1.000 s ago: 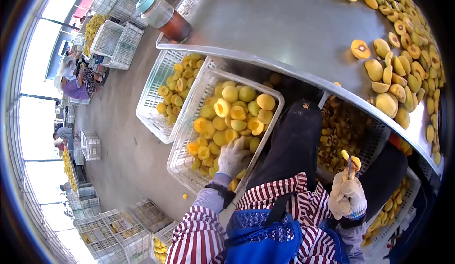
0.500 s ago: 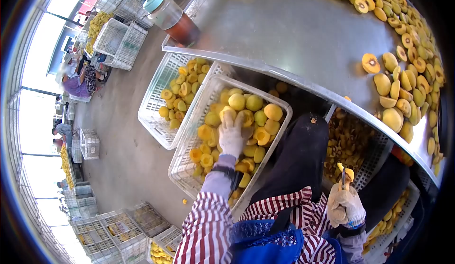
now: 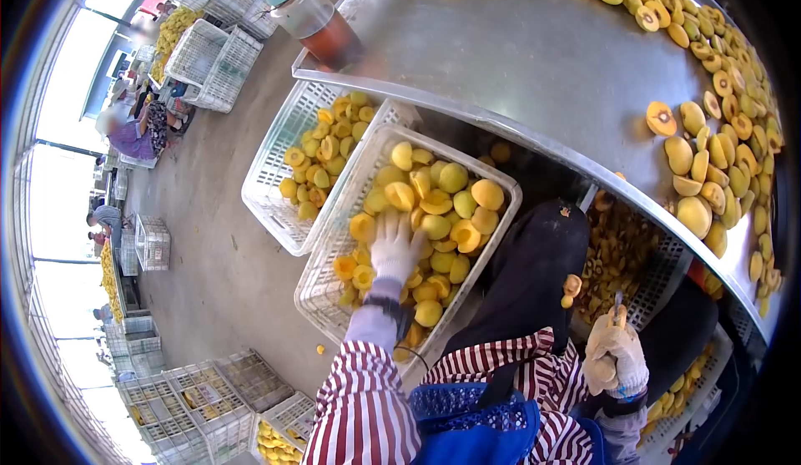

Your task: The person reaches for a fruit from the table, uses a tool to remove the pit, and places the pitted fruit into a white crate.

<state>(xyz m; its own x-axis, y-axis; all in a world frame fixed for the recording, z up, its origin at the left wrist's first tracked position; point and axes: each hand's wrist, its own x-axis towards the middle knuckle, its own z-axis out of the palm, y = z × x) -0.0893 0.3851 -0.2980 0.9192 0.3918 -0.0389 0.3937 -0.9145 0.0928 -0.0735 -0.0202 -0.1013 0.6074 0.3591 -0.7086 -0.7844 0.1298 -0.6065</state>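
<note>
My left hand (image 3: pixel 395 248), in a pale glove, rests over yellow peach halves (image 3: pixel 435 202) in a white plastic crate (image 3: pixel 315 305); its fingers are spread and grip nothing. My right hand (image 3: pixel 613 358), also gloved, is closed around a small pitting knife (image 3: pixel 618 300) whose tip points up. A brownish-yellow fruit piece (image 3: pixel 571 287) hangs in mid-air, left of that tip and apart from it. Below, a crate of brown pits and scraps (image 3: pixel 613 252) sits partly under the table edge. Several peach halves in the near crate show hollow centres.
A metal table (image 3: pixel 501 56) holds many peach halves (image 3: pixel 717 156) with pits in them, and a bottle of brown liquid (image 3: pixel 313 21). A second white crate (image 3: pixel 275 173) of fruit adjoins mine. Stacked crates (image 3: pixel 192 402) stand lower left. Other people (image 3: pixel 138 131) sit farther off.
My left hand has drawn slightly back, its fingers now spread. The fruit piece on the knife's tip has come off and is in the air to its left.
</note>
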